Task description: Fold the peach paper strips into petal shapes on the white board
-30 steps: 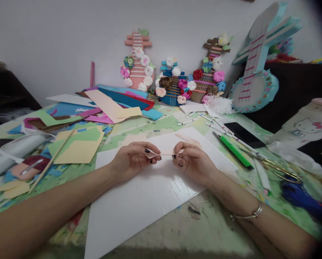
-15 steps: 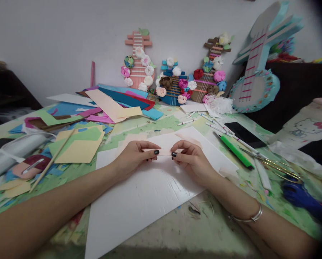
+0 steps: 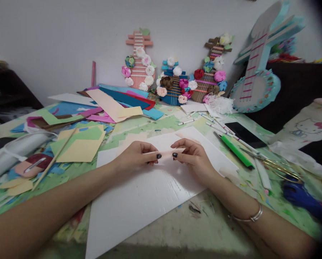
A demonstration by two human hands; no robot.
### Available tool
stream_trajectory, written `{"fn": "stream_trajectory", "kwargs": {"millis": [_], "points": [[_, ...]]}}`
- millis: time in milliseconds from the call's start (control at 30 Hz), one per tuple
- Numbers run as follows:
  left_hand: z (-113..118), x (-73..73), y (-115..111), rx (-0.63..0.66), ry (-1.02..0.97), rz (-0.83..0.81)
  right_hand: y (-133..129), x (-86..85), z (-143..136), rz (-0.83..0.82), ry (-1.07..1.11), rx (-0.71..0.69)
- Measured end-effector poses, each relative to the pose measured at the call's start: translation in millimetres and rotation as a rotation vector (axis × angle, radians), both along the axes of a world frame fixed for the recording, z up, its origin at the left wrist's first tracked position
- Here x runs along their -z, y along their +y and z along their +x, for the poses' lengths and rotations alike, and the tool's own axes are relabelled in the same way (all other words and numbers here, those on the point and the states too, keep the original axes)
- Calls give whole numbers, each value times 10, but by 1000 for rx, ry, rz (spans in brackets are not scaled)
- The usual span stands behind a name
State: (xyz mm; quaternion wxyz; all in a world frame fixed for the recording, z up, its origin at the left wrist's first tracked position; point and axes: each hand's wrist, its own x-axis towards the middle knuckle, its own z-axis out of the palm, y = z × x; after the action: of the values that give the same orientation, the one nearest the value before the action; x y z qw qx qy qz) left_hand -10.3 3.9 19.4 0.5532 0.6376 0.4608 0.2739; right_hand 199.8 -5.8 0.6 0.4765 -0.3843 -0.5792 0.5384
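Observation:
Between my two hands is a narrow, pale pink strip of paper (image 3: 166, 154), held just above a white board (image 3: 128, 208). My left hand (image 3: 139, 154) pinches its left end between thumb and fingers. At the other end, my right hand (image 3: 190, 154) is closed on the strip too, thumb below and index finger arched above it. Part of the strip is hidden behind the fingers. More pale pink paper (image 3: 135, 138) lies at the board's far edge, left of centre.
A green utility knife (image 3: 236, 151), gold-handled scissors (image 3: 276, 167) and a dark phone (image 3: 245, 135) lie to the right. Coloured paper sheets (image 3: 81, 149) and a wooden stick (image 3: 54, 160) are on the left. Flower-covered paper instruments (image 3: 174, 86) lean against the wall.
The strip has tilted and shifted up slightly, so its end now shows over my right thumb. Both hands stay in nearly the same place, with small finger movements.

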Motion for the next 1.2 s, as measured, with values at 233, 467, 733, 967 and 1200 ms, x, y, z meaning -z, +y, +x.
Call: {"fn": "stream_trajectory", "kwargs": {"millis": [233, 467, 733, 967, 1200], "points": [[8, 50, -36, 4, -23, 113, -35, -74, -33, -40, -113, -61], [51, 24, -97, 10, 8, 209, -77, -98, -91, -114, -152, -89], [52, 39, -91, -68, -34, 223, -51, -95, -77, -205, -59, -47], [77, 28, -118, -33, -27, 321, -89, -107, -123, -125, -107, -14], [65, 31, -113, -49, -42, 270, -68, -99, -90, -158, -58, -34]]}}
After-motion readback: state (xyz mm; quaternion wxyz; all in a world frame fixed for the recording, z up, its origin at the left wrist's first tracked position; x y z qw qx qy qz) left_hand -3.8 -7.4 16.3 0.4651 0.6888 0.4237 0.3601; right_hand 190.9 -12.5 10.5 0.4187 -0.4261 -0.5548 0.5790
